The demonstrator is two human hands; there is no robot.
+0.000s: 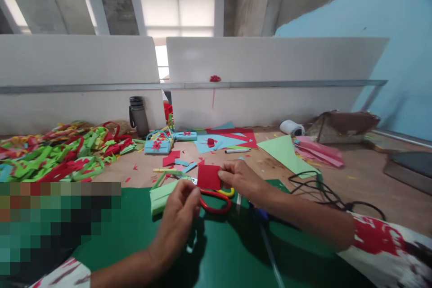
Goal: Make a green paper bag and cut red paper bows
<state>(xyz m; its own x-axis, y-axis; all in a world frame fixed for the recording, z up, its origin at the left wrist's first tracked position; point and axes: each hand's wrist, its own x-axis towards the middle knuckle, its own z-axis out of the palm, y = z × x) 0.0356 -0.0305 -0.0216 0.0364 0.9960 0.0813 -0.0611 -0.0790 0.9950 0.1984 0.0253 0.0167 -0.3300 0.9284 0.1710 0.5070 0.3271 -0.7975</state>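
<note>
A small square of red paper (208,177) is held up over the front of the table. My right hand (239,176) pinches it at its right edge between thumb and fingertips. Close to the paper's lower left corner, my left hand (184,207) has its fingers closed; whether anything is between them is hidden. Behind and below the paper lie scissors with red and yellow handles (216,209), partly covered. A light green folded paper bag (162,195) sits just left of my left hand. Under my right forearm is a blue tool, likely a glue gun (260,214), with a clear stick (272,252).
A green mat (131,234) covers the table's front. Heaped green and red strips (64,153), a grey bottle (138,114) and small blue paper bags (158,145) stand to the left. At right are light green paper (288,153), a black cord (332,198) and a brown bag (344,127).
</note>
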